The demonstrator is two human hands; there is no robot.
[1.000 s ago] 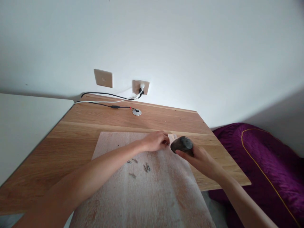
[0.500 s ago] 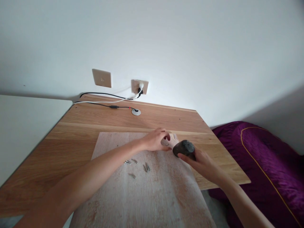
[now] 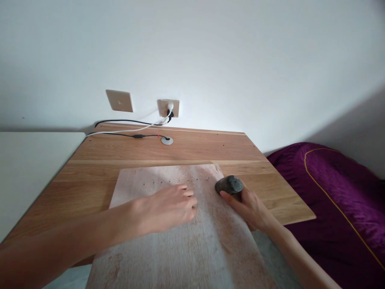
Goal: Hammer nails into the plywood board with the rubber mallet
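Observation:
A pale, worn wooden board (image 3: 168,249) lies on a wooden table (image 3: 186,150) and reaches out over its near edge. My right hand (image 3: 249,206) is closed round a dark grey stone (image 3: 229,185) near the board's far right corner. My left hand (image 3: 168,206) hovers low over the middle of the board, palm down, fingers together and slightly curled. It hides the spot where several small nails lay. A row of tiny dark dots runs along the board's far part (image 3: 171,181).
A white cable and a black cable (image 3: 132,130) run along the table's back edge to a wall socket (image 3: 167,107). A round metal grommet (image 3: 167,140) sits nearby. A purple cushion (image 3: 337,200) lies to the right, a white surface (image 3: 27,160) to the left.
My left hand pulled back from the board's far right corner to its middle, over the nails. The right hand with the stone barely shifted. The camera tilted slightly.

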